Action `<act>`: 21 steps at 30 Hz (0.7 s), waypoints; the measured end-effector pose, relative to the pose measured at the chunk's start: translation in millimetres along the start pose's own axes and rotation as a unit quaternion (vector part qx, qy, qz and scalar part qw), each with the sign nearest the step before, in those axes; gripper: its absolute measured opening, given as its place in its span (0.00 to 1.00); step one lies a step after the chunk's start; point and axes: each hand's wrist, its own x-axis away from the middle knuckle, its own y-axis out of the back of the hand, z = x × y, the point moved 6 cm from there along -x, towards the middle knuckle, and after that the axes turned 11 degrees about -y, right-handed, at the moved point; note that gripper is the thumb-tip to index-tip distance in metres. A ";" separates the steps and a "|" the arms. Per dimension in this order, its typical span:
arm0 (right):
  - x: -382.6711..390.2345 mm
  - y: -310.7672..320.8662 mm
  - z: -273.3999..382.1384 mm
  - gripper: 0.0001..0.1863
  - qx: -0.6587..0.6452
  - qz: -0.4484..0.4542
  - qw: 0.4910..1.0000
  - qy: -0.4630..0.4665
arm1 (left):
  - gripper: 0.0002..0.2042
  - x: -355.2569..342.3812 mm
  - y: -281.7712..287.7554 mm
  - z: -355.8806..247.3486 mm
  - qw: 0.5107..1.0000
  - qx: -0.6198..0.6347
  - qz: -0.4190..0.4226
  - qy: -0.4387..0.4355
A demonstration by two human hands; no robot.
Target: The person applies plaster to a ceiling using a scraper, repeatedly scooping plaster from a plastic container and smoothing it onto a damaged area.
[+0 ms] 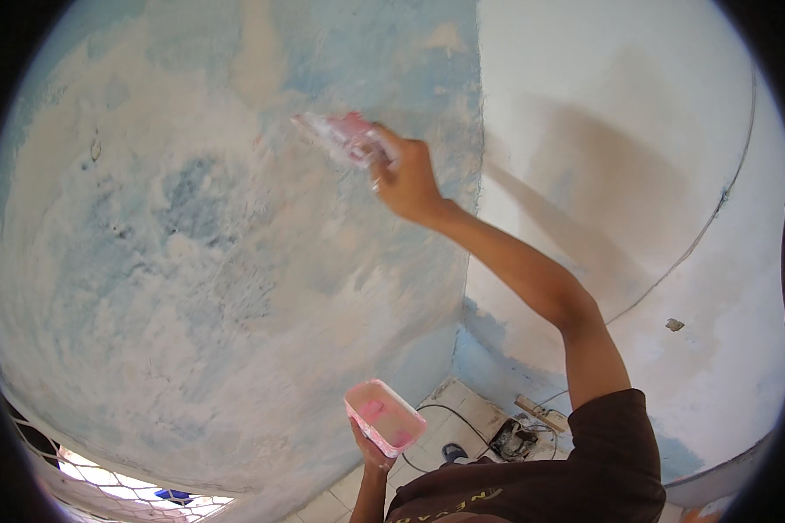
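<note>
My right hand (pixel 412 181) is raised to the wall and closed around a putty knife (pixel 344 138). Pink and white filler smears the tool, and motion blurs it; whether its edge touches the surface I cannot tell. Behind it spreads the patchy blue and whitish wall (pixel 262 261). Down low, the fingers of my left hand (pixel 372 448) grip a rectangular plastic tub (pixel 387 440) from its left side and underneath. Its open top faces up, and pinkish filler coats the inside and rim.
To the right, a white wall (pixel 576 96) meets the patchy one at a corner; a cable (pixel 702 240) runs along it. On the tiled floor (pixel 340 492) lie a dark, dirty device (pixel 515 438) and a cord (pixel 453 410). A grille-covered opening (pixel 139 488) sits lower left.
</note>
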 end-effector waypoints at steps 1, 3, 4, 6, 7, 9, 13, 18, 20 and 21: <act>-11.7 17.5 -12.0 0.27 0.007 -0.013 0.999 -0.033 | 0.38 1.5 0.3 -3.7 1.000 -0.007 -0.001 -0.005; -54.2 66.6 -52.4 0.24 0.033 -0.146 0.989 -0.005 | 0.38 5.6 -2.4 -3.2 1.000 0.001 -0.006 -0.010; -82.5 94.8 -79.9 0.12 -0.003 -0.230 0.973 -0.010 | 0.38 6.5 -2.6 -1.0 1.000 0.007 -0.008 -0.010; -145.1 152.8 -157.1 0.14 0.160 -0.294 0.939 -0.079 | 0.38 6.4 -1.8 3.5 1.000 0.022 -0.007 -0.013; -166.9 160.0 -177.1 0.15 0.171 -0.275 0.940 -0.111 | 0.38 8.0 0.3 2.5 0.999 0.026 -0.009 -0.020; -199.3 172.9 -198.5 0.16 0.198 -0.243 0.935 -0.169 | 0.38 5.4 -4.5 4.1 0.999 0.029 -0.003 -0.027; -170.2 57.7 -128.0 0.27 0.257 -0.206 0.944 -0.025 | 0.38 5.3 0.8 -7.3 0.998 0.032 -0.011 -0.053; -40.5 -20.6 4.8 0.32 0.110 -0.047 0.983 0.139 | 0.37 -5.2 16.0 7.6 0.998 0.060 -0.021 -0.013; -5.7 -23.5 20.5 0.28 0.040 0.018 0.982 0.183 | 0.37 -11.3 19.8 10.1 0.998 0.058 -0.033 -0.005; -1.7 -19.8 18.3 0.27 0.003 0.023 0.981 0.191 | 0.37 -11.7 21.8 9.4 0.998 0.052 -0.037 -0.008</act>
